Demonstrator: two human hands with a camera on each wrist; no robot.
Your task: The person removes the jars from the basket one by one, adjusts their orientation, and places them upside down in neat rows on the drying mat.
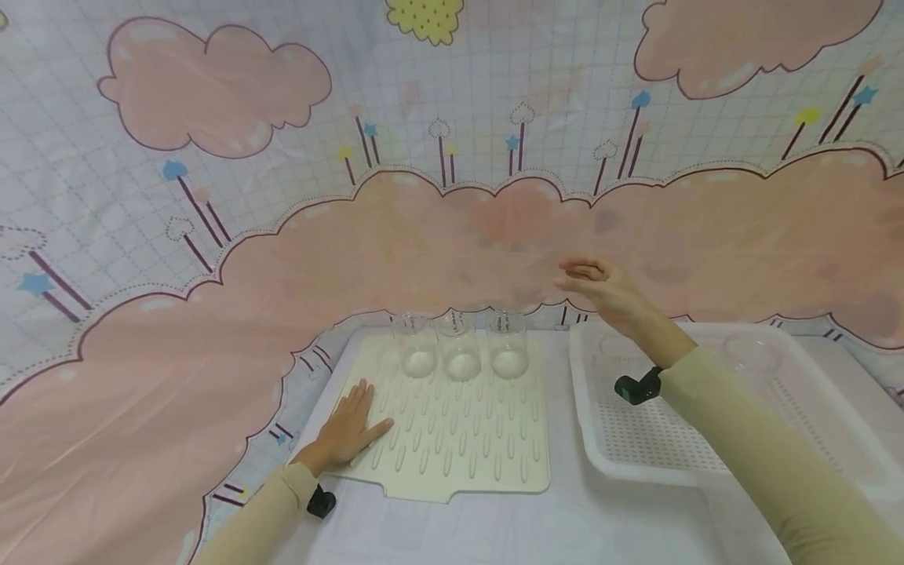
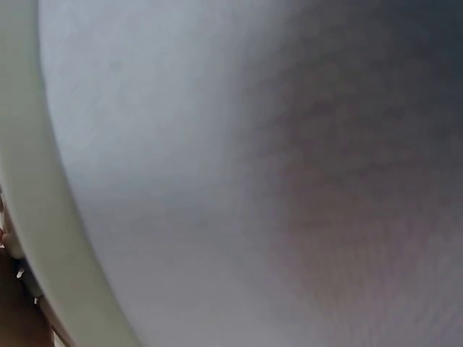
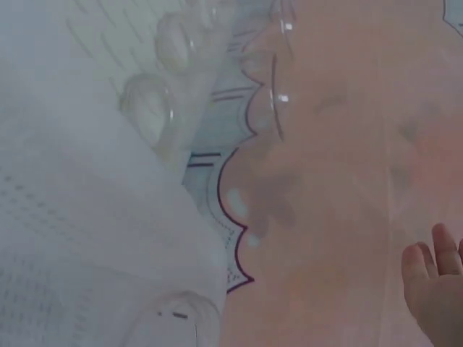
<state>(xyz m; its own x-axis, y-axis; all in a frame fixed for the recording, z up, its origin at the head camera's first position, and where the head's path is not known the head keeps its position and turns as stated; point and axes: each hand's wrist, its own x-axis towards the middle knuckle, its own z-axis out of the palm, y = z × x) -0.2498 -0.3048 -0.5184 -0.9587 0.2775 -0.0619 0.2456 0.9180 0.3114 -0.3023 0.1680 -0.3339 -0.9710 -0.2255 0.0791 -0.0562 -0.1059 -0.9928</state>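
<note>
My left hand (image 1: 346, 430) rests flat on the left part of a cream ridged drying mat (image 1: 462, 471), fingers straight and thumb spread. The left wrist view shows mostly blur, with the edge of the mat (image 2: 43, 188). Along the back of the mat stand three clear drinking glasses in a row: a left glass (image 1: 415, 345), a middle glass (image 1: 459, 349) and a right glass (image 1: 507, 345). Raised above the back left of a white basket, my right hand (image 1: 613, 297) holds nothing, its fingers loosely bent; its fingertips (image 3: 414, 264) also show in the right wrist view.
The white perforated basket (image 1: 585, 428) stands right of the mat on a white-covered table (image 1: 508, 526). It contains a clear glass (image 1: 752, 353) at the back right and another glass (image 3: 173, 325) near its back left corner. A patterned cloth (image 1: 452, 243) hangs behind.
</note>
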